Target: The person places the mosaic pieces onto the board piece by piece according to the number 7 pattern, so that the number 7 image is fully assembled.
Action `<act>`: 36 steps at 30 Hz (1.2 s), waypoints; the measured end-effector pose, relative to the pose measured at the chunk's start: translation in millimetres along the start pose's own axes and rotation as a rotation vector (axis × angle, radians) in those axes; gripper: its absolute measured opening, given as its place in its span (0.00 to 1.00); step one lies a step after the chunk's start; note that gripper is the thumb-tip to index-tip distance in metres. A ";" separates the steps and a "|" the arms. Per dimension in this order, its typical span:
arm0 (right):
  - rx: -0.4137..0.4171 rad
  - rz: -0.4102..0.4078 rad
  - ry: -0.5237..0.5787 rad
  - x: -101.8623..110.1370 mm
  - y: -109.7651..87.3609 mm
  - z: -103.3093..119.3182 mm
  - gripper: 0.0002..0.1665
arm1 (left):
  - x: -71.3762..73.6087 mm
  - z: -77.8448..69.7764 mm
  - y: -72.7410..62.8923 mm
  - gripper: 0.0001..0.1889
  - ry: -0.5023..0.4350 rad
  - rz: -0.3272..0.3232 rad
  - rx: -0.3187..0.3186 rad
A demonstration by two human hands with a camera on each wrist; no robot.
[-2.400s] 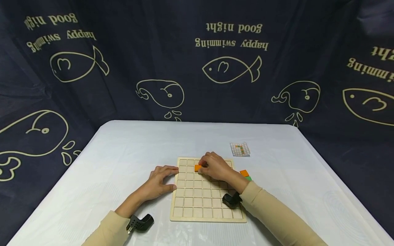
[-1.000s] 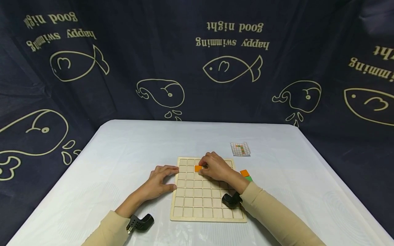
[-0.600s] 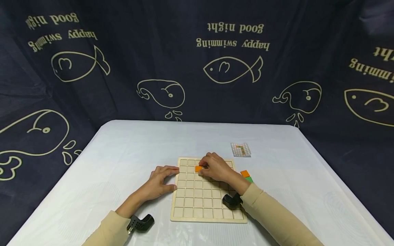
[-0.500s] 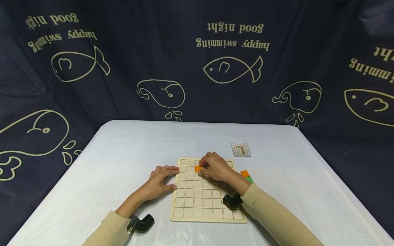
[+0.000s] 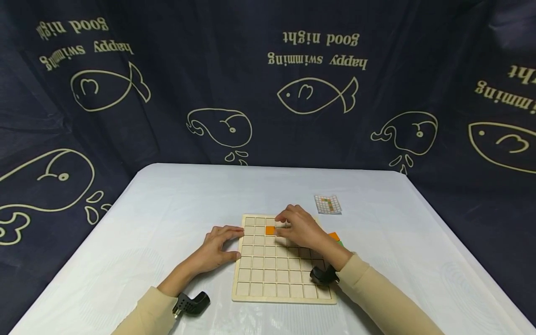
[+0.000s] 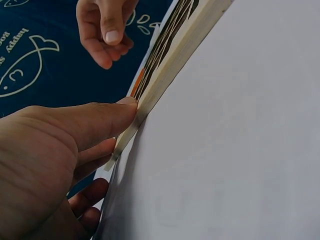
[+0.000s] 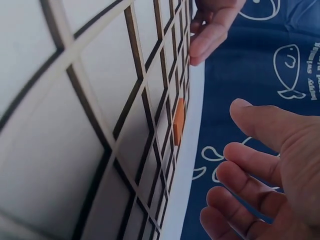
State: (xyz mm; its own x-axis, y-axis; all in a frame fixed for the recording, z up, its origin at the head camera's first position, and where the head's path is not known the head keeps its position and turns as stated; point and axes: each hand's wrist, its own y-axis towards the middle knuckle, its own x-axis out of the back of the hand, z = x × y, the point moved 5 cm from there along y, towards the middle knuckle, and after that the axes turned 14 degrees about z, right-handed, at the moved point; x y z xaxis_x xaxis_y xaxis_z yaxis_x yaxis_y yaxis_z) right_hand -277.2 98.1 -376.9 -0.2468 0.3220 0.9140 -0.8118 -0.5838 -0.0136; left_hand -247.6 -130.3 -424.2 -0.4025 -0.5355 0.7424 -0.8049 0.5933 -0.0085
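A pale wooden grid board [image 5: 270, 276] lies on the table. One orange square tile [image 5: 270, 230] sits in a cell near its far edge, and shows as a thin orange block in the right wrist view. Just to the right of that tile is my right hand [image 5: 300, 229], raised over the board with thumb and fingers apart and nothing between them. My left hand [image 5: 217, 249] rests at the board's left side, its thumb [image 6: 107, 120] and fingers, fairly straight, touching the edge.
Beyond the board's right side lie another orange tile [image 5: 334, 236] and a green tile [image 5: 341, 243], both partly hidden by the right wrist. A small printed grid card [image 5: 328, 204] lies farther back on the white table [image 5: 188, 195]. A dark patterned cloth [image 5: 167, 135] hangs behind.
My right hand has let go of the orange tile, its fingers parting and drawing back a little up and to the right. The tile stays in its cell. My left hand has not moved.
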 end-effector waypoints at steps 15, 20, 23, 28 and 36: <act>-0.004 -0.052 0.052 16.2 -24.5 -7.0 0.20 | -0.1 0.1 -0.4 0.28 0.003 0.000 -0.004; -0.019 -0.074 0.049 20.4 -33.8 -11.6 0.20 | 0.3 -0.6 -0.2 0.28 -0.002 0.009 -0.003; -0.035 -0.087 0.050 22.1 -40.8 -14.8 0.20 | 0.7 -1.0 -0.6 0.28 -0.006 0.012 -0.003; -0.055 -0.107 0.067 24.4 -53.1 -20.6 0.21 | 0.8 -0.9 -1.2 0.28 -0.008 0.013 -0.004; -0.081 -0.136 0.043 24.0 -70.8 -34.1 0.19 | 0.4 0.1 -1.1 0.28 -0.005 0.012 0.006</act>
State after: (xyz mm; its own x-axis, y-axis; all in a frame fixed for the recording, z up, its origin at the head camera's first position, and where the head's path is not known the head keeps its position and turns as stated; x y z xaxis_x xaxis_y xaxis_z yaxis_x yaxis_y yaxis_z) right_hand -243.6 172.6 -367.8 -0.1530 0.4261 0.8916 -0.8788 -0.4714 0.0744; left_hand -246.9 -131.2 -423.9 -0.4145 -0.5315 0.7387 -0.8026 0.5961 -0.0215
